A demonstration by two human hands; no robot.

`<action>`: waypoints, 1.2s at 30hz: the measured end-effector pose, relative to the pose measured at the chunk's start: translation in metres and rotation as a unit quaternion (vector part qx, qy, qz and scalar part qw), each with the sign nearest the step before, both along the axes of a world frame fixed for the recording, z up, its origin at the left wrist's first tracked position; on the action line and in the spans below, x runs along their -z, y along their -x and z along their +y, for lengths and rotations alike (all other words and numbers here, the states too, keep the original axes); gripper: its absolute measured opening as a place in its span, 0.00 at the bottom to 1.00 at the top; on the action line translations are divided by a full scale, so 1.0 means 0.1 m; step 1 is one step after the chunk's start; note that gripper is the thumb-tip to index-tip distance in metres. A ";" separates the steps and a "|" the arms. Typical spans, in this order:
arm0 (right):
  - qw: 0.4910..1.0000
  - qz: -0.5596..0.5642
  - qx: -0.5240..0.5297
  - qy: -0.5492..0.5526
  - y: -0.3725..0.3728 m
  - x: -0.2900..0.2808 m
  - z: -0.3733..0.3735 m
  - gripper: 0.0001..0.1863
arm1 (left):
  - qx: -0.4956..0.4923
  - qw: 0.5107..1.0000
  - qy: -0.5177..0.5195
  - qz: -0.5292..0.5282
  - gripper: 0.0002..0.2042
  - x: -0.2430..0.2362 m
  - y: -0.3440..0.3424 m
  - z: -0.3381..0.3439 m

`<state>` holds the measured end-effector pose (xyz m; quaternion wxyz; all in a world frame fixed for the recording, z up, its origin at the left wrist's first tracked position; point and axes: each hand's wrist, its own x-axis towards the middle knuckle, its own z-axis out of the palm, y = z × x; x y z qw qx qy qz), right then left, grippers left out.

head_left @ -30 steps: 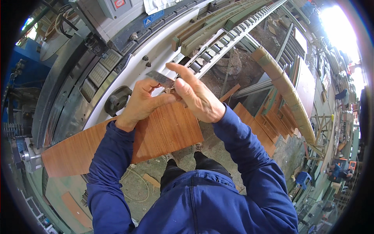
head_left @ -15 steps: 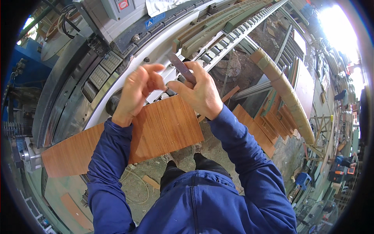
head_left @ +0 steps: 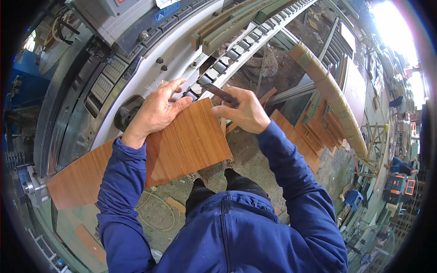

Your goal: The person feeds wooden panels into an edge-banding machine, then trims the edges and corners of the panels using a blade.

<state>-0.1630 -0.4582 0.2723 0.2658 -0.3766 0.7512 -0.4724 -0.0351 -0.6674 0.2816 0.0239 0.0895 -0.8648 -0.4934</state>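
A wood-grain board (head_left: 191,141) lies at a slant in front of me, its left end on the machine. My left hand (head_left: 157,111) rests at the board's far edge, thumb apart from the slightly bent fingers, with nothing seen in its grip. Pale frayed shavings (head_left: 156,85) show just beyond those fingertips. In my right hand (head_left: 246,110) is a flat, dark metal strip like a scraper blade (head_left: 219,93), held between thumb and fingers. Its tip points left and away, near the board's far right corner. The exact kind of tool is hard to tell.
Beyond the board runs a roller conveyor track (head_left: 241,48) beside the white and grey machine (head_left: 150,68). A long wrapped roll (head_left: 327,95) leans at right, near stacked brown panels (head_left: 298,145). A loose hose (head_left: 154,216) lies on the floor.
My left hand has come down to the board's edge. The right hand has moved right and lower, tilting the metal strip flatter toward the board. My view has shifted slightly.
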 end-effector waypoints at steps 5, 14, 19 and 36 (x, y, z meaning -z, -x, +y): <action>0.988 -0.134 0.061 0.044 0.03 0.14 -0.21 0.14 | 0.024 0.994 0.111 0.005 0.26 0.00 -0.01 -0.04; 0.982 0.104 -0.026 0.155 0.01 0.22 -0.11 0.09 | 0.028 0.996 0.069 -0.049 0.29 -0.02 0.00 -0.04; 0.964 0.130 -0.072 0.221 -0.02 0.32 -0.17 0.12 | 0.063 0.996 0.025 -0.050 0.32 -0.03 0.00 -0.05; 0.950 0.024 -0.273 0.150 -0.52 0.22 1.00 0.18 | 0.052 0.997 0.056 -0.029 0.39 0.20 0.01 -0.15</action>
